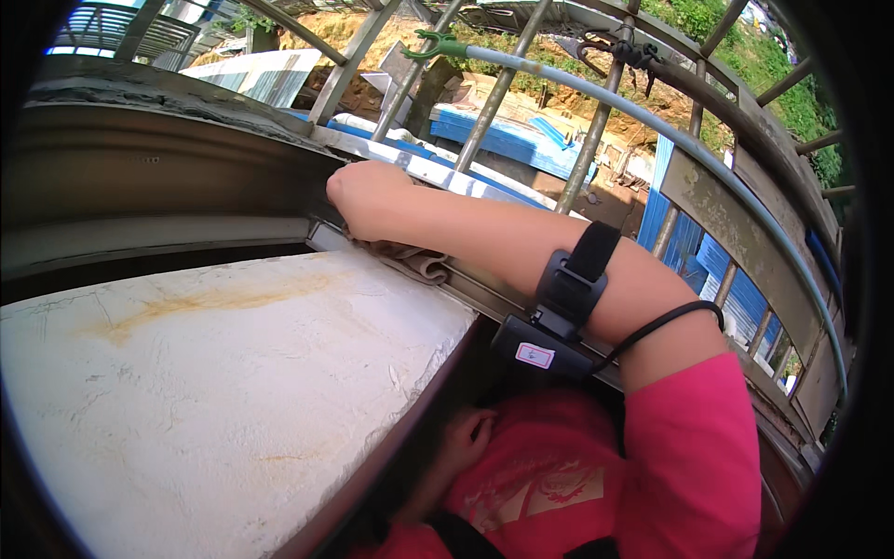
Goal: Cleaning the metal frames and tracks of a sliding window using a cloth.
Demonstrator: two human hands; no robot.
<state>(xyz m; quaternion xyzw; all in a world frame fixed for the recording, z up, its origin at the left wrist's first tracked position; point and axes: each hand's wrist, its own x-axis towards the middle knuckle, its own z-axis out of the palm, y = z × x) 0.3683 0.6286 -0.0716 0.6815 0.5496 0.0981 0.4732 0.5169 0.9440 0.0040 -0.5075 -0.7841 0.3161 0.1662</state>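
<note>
My right arm reaches across to the left along the window sill. At its end my right hand (368, 198) is closed, knuckles up, beside the window frame's corner. Bunched under the wrist and hand, a grey-brown cloth (414, 262) lies along the metal window track (475, 291); the hand grips part of it, and the fingertips are hidden. Low against my pink shirt, in shade, my left hand (463, 441) has its fingers curled in. What it holds, if anything, cannot be made out.
A rough white slab (214, 391) with rusty stains fills the lower left. Behind it stands a dark window panel (158, 177). Metal bars (503, 86) and a pale blue pole (643, 119) with a green forked tip lie beyond the sill. A strapped device (570, 289) sits on my right forearm.
</note>
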